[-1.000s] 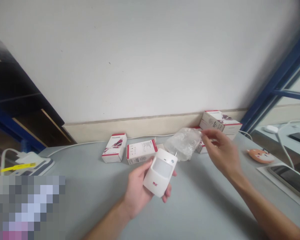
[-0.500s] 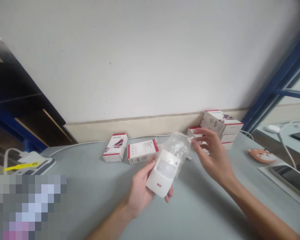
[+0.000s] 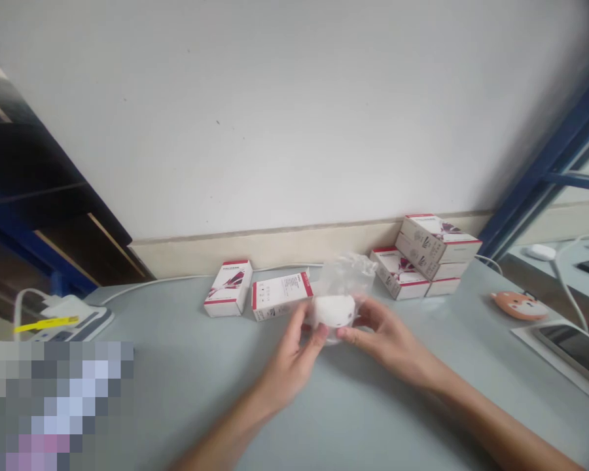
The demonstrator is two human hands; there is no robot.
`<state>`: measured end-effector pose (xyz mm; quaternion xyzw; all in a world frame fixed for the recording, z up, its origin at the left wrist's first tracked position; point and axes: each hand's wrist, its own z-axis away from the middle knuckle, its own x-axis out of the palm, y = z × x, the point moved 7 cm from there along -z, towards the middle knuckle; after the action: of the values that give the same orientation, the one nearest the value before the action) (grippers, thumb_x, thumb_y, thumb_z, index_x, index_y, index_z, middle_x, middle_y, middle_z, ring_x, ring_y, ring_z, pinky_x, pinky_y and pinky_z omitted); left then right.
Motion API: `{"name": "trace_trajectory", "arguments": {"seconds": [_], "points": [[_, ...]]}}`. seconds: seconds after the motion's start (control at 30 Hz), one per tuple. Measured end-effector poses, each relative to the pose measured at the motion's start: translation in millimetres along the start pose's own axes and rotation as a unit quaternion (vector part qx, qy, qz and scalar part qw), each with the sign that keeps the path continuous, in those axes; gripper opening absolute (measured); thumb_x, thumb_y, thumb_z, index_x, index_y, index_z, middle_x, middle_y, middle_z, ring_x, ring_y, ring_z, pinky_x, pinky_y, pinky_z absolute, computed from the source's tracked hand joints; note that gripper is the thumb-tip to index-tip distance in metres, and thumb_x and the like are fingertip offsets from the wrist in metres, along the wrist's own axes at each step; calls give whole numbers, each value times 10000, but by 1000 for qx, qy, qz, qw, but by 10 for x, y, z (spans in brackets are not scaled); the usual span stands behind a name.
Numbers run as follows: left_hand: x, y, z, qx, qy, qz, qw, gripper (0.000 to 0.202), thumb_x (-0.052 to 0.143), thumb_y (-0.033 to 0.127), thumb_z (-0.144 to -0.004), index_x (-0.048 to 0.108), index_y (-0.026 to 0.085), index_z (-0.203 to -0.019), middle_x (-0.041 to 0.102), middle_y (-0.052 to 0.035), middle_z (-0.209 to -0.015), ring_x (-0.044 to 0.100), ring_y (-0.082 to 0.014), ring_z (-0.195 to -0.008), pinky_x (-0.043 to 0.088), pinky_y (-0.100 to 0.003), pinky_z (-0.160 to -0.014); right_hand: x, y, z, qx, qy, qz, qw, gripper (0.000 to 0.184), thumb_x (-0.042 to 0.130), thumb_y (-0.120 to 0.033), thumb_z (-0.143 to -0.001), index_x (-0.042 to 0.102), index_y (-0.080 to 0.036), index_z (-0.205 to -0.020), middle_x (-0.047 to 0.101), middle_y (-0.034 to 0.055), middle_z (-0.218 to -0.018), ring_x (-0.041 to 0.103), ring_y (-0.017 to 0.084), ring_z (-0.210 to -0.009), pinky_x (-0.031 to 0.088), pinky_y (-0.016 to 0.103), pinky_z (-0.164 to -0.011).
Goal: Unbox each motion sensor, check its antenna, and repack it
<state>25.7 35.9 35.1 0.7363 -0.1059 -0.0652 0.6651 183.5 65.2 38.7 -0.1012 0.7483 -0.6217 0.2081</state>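
A white motion sensor (image 3: 332, 309) is held end-on between both hands over the grey table. My left hand (image 3: 294, 360) grips its left side, thumb on the near edge. On the other side, my right hand (image 3: 390, 337) has its thumb and fingers closed round the right edge. A crumpled clear plastic bag (image 3: 348, 273) stands up behind the sensor and hangs round it; how far the sensor sits inside it I cannot tell. Just behind my left hand lies a white and red box (image 3: 282, 293), with a second box (image 3: 228, 288) to its left.
Several white and red boxes (image 3: 429, 255) are stacked by the wall at the right. An orange animal-faced object (image 3: 519, 305) and a phone (image 3: 576, 350) lie further right. A power strip (image 3: 73, 320) with a yellow tag and white cable is at the left.
The sensor has turned from front-facing to end-on. My right hand has come down from the bag's top onto the sensor's right side. The bag now stands behind it.
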Motion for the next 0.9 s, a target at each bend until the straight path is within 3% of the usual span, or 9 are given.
{"name": "trace_trajectory", "arguments": {"seconds": [0.13,0.27,0.33,0.43,0.57,0.63,0.73,0.83,0.9], "points": [[-112,-68,-58,6,-20,-53,998,408,641,454,-1017,646,221,-1352,669,-116,-1379,594,-302,-1270,424,-410,-1127,-113,2,-10,-7,10,87,996,392,776,-509,-910,714,-242,-1191,755,69,-1165,676,284,-1077,534,443,-991],[-184,17,-35,-6,-53,-72,996,553,741,364,-954,587,248,-1472,614,-122,-1483,540,-336,-1362,414,-433,-1137,-119,-12,-17,-3,-20,138,990,325,766,-463,-921,733,-259,-1172,761,54,-1124,677,280,-1038,535,450,-983],[-210,81,-34,-3,-52,-80,995,518,719,364,-968,605,249,-1460,612,-121,-1492,544,-329,-1367,408,-426,-1143,-120,-45,-18,-11,-41,164,986,279,756,-440,-931,746,-276,-1156,752,50,-1145,670,277,-1041,535,443,-976],[-236,114,-73,17,-36,-126,991,403,704,401,-976,684,232,-1341,689,-121,-1365,622,-300,-1216,447,-405,-1070,-116,-102,-3,-34,-90,176,980,244,682,-397,-985,755,-304,-1199,721,54,-1233,663,275,-1073,544,430,-964],[-274,-10,-117,18,-12,-179,984,428,807,381,-889,698,239,-1278,730,-98,-1209,630,-281,-1082,460,-397,-989,-134,-128,32,-52,-140,187,971,309,607,-406,-1029,726,-326,-1303,673,73,-1325,639,294,-1196,514,471,-1070],[-291,-98,-110,1,-8,-186,982,453,815,359,-874,685,246,-1293,727,-99,-1199,630,-294,-1093,455,-414,-997,-150,-109,37,-53,-140,186,971,366,651,-468,-1002,704,-329,-1336,649,79,-1368,613,312,-1261,501,481,-1102],[-296,-164,-67,-23,-11,-216,976,545,814,358,-869,646,267,-1379,695,-119,-1298,606,-338,-1207,420,-467,-1080,-153,-28,29,-40,-121,215,968,351,617,-544,-1010,747,-304,-1229,659,95,-1293,614,327,-1239,523,489,-1068],[-242,-103,-28,-11,-24,-234,972,673,828,385,-860,572,303,-1477,606,-125,-1476,530,-357,-1355,376,-479,-1155,-119,51,34,-38,-115,272,955,331,570,-539,-1034,773,-295,-1129,663,107,-1218,601,343,-1234,501,531,-1086],[-189,-38,-21,8,-29,-221,975,651,791,408,-900,551,307,-1496,580,-119,-1520,519,-340,-1384,376,-460,-1168,-121,48,46,-58,-100,283,952,296,598,-524,-1023,782,-307,-1104,672,98,-1212,610,340,-1223,500,532,-1091]]}}
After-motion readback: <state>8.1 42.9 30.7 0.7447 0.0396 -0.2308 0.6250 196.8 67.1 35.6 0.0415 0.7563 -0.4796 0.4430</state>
